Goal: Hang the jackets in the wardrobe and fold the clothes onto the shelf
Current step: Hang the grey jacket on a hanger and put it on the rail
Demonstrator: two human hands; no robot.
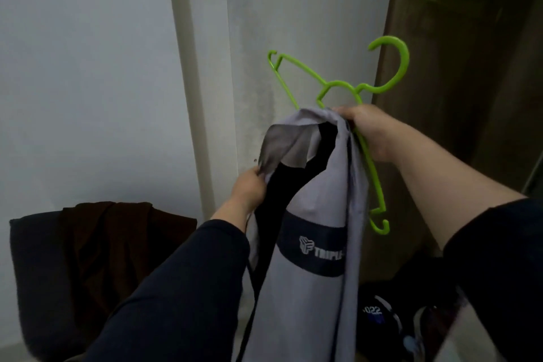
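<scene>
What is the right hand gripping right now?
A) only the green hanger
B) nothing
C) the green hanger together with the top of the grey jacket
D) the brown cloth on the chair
C: the right hand closes on the green hanger and the bunched top of the grey jacket, while the left hand pinches the jacket's collar flap.

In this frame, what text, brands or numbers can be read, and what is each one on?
"TRIPL", cut off by a fold, with a logo beside it: on the dark band across the grey jacket.
"022", its first character unclear: on a dark item low on the floor by the wardrobe.
No other text is visible.
</scene>
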